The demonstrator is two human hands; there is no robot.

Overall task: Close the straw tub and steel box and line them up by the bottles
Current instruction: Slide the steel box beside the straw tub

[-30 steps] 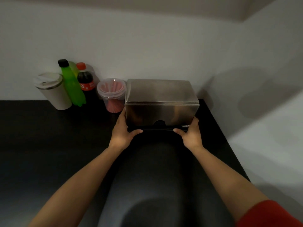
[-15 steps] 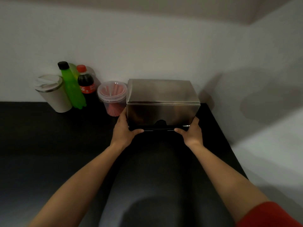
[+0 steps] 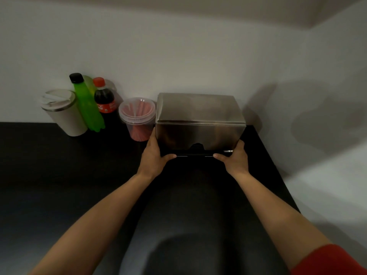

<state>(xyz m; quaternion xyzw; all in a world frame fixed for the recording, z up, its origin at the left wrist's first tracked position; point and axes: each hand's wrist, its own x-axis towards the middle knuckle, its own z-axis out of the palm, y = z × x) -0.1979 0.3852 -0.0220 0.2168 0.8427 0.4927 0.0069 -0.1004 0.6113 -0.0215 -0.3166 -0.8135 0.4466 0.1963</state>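
Note:
A steel box (image 3: 199,121) with its lid down stands on the black counter near the back wall. My left hand (image 3: 154,155) grips its lower left corner and my right hand (image 3: 235,160) grips its lower right corner, thumbs along the dark base. Just left of the box, touching or nearly touching it, stands a clear lidded straw tub (image 3: 137,118) holding red straws. Further left stand a cola bottle (image 3: 104,102) with a red cap and a green bottle (image 3: 86,104) with a black cap.
A white cup (image 3: 62,112) with a lid stands left of the green bottle by the wall. The black counter (image 3: 59,175) ends at its right edge just past the box, with a white surface beyond. White walls meet in a corner behind the box.
The box with both hands on it sits slightly further back toward the wall than a second ago. The tub, bottles and cup have not moved.

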